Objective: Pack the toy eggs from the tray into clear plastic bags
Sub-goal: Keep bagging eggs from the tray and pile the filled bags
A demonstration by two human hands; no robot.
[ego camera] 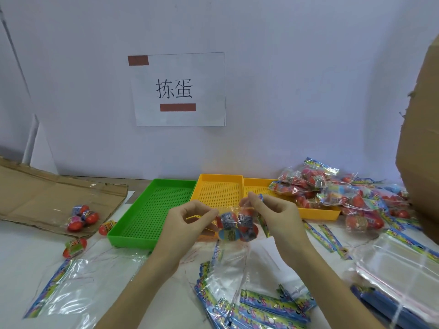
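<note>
Toy eggs (237, 225): red, label-wrapped, clustered inside clear bag (234, 210).

**Toy eggs, trays and clear bags at the packing table**

A clear bag (237, 224) holding several red-and-blue toy eggs hangs above the table. Green tray (152, 210) and two yellow trays (219, 191) lie side by side. Filled bags (332, 193) pile right; loose eggs (82, 217) lie left; empty bags (256, 302) lie near.

Between the left hand (187, 219) and the right hand (273, 212) hangs a clear bag (237, 225) of toy eggs, its top pinched by both. Just beyond the left hand's knuckles sits a green tray (142, 239); past the right hand, packed bags (332, 193) are piled up.
</note>
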